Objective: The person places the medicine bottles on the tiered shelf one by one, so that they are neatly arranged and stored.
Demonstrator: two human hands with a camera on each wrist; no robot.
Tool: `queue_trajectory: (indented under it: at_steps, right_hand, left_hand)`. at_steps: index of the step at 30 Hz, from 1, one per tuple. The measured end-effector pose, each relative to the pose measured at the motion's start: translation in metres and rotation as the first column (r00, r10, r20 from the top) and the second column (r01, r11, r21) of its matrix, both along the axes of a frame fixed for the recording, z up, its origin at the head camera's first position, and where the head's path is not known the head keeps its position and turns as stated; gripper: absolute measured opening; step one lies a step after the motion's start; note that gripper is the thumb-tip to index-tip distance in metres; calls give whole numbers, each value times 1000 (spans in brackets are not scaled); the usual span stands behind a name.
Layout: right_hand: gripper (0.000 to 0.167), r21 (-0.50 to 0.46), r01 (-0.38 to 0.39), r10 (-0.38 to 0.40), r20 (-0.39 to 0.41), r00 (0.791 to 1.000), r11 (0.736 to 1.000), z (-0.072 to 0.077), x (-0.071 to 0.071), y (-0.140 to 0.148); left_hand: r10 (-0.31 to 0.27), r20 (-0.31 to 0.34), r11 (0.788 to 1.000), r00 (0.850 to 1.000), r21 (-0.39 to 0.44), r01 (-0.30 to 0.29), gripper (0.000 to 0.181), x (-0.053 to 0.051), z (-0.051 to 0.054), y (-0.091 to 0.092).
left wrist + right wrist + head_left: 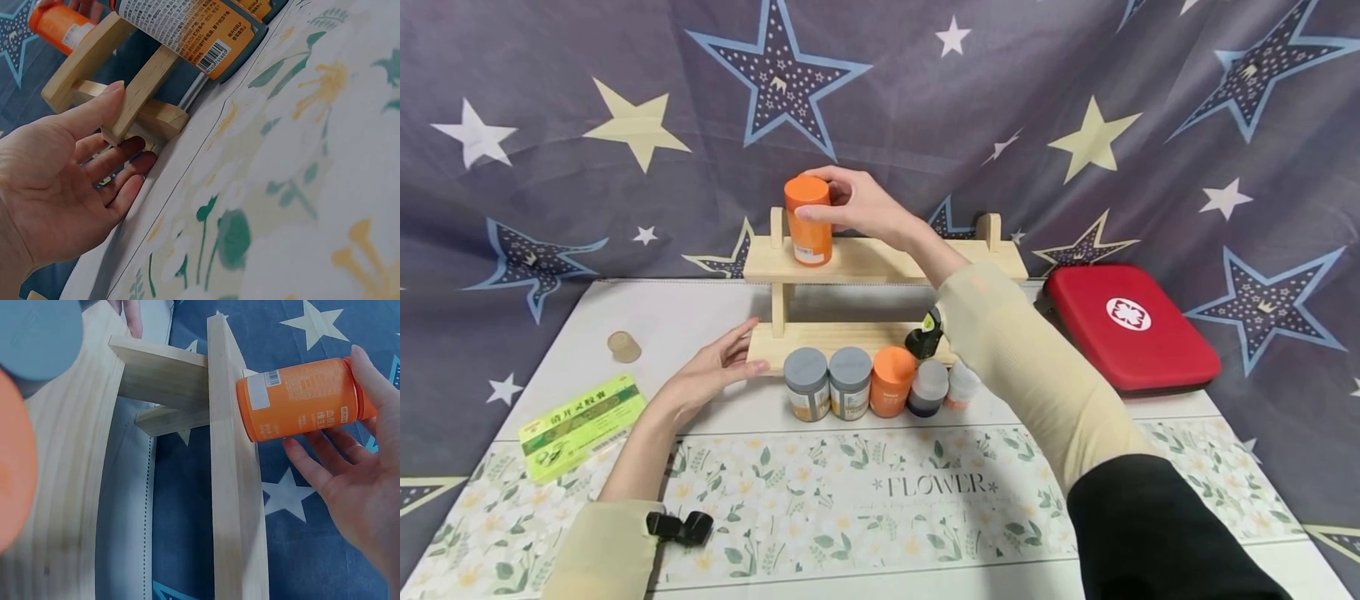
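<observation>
We see the orange bottle [808, 221] at upper centre of the head frame, its base at the top left of the wooden rack [880, 268]; its long axis stands nearly upright, cap upward; the right hand [867, 204] pinches it between thumb and fingers; the left hand [709, 375], left of centre, grips the rack's lower left end; we note smooth orange cylinder walls, a white label [808, 253], pale straight-grained planks.
</observation>
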State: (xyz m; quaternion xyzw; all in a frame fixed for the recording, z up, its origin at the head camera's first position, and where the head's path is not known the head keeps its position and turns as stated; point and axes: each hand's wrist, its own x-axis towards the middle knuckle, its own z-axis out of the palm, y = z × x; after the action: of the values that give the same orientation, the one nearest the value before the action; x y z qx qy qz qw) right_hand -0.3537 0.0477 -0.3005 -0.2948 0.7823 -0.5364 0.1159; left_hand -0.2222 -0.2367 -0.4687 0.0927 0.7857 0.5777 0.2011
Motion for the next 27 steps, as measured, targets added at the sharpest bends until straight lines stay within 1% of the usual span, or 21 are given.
queue_trajectory:
  at_steps: [5,8,11,14,16,19,21,27]
  right_hand:
    - [65,-19,27,-26,57,998,999,-2,3,17]
    - [65,-49,55,-53,55,997,997,-4,7,32]
    - [61,-103,87,-83,40,996,991,-8,14,48]
    - [56,-182,119,-117,23,993,976,-12,23,64]
    - [52,-246,141,-139,26,990,959,-15,30,74]
    - [47,-305,165,-167,20,986,938,-21,42,90]
    - [44,-325,180,-183,21,983,928,-26,51,101]
    - [36,-333,197,-206,7,978,922,-42,76,129]
  left_hand:
    - [-6,-9,1000,1000,-1,6,93,-1,-1,1]
    - [-11,-8,1000,1000,7,11,93,-1,0,2]
    - [-11,-5,1000,1000,1,11,93,1,0,1]
    - [-8,-5,1000,1000,-8,8,93,2,1,1]
    - [-6,-7,1000,1000,-11,6,93,2,2,1]
    - [-5,-10,1000,1000,-9,5,93,2,2,0]
    - [-7,-11,1000,1000,-3,7,92,3,2,0]
    - [-3,-13,1000,1000,-4,3,92,2,1,0]
